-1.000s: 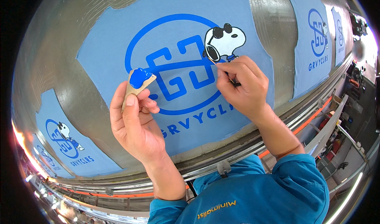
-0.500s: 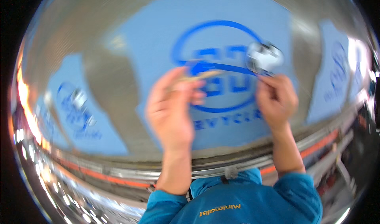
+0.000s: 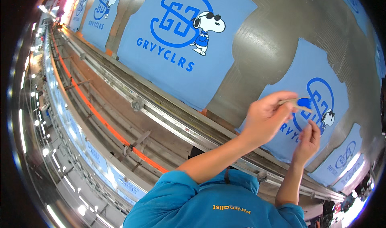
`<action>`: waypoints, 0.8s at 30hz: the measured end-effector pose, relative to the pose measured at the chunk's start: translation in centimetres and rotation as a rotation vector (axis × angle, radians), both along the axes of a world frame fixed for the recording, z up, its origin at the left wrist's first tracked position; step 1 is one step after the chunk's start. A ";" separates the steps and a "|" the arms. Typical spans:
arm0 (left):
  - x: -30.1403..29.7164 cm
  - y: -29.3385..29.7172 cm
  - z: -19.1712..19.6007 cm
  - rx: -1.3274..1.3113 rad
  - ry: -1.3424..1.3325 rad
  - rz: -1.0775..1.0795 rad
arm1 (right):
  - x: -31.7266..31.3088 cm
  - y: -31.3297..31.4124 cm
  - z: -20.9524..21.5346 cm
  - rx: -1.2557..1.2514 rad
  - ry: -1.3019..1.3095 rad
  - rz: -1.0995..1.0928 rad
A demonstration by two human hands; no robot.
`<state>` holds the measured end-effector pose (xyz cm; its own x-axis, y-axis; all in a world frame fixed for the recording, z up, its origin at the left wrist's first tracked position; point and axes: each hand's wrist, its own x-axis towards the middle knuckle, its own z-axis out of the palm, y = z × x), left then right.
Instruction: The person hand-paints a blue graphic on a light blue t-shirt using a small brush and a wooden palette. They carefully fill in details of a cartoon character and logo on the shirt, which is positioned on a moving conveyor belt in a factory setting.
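My left hand [image 3: 265, 117] is closed on a small pale beige strip [image 3: 295, 105] with blue on its far end, perhaps ink; its exact kind is unclear. Close beside it, my right hand [image 3: 307, 143] has its fingers curled and pressed together, and what they may hold is hidden. Both hands are over a light blue fabric panel [image 3: 302, 67] spread flat on the grey table. Its blue line emblem is partly covered by my hands, while a printed white cartoon dog [image 3: 328, 117] shows beside the right fingertips.
A larger-looking blue panel [image 3: 138, 22] with the same print lies to the left, and several more follow along the table [image 3: 261, 47]. A metal rail [image 3: 169, 125] with knobs runs along the near edge. Beyond it stretches an orange strip [image 3: 109, 132] beside another long table.
The view has swung left along the table, so my hands now appear farther right. My right fingers have left the dog print's upper edge and are closer to my left hand, which keeps the strip.
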<state>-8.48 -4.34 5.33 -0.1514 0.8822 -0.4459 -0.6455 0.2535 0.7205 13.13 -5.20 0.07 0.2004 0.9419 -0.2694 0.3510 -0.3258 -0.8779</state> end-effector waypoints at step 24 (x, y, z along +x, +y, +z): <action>-46.3 -37.2 15.7 -0.225 0.387 0.804 | -30.5 -0.7 -2.5 0.215 -0.459 -0.137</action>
<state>-54.79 -41.54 21.02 -0.8558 0.3455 -0.3850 -0.4124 -0.0065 0.9110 -17.37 -5.88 -2.43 0.3774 0.9232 0.0721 0.6824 -0.2246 -0.6956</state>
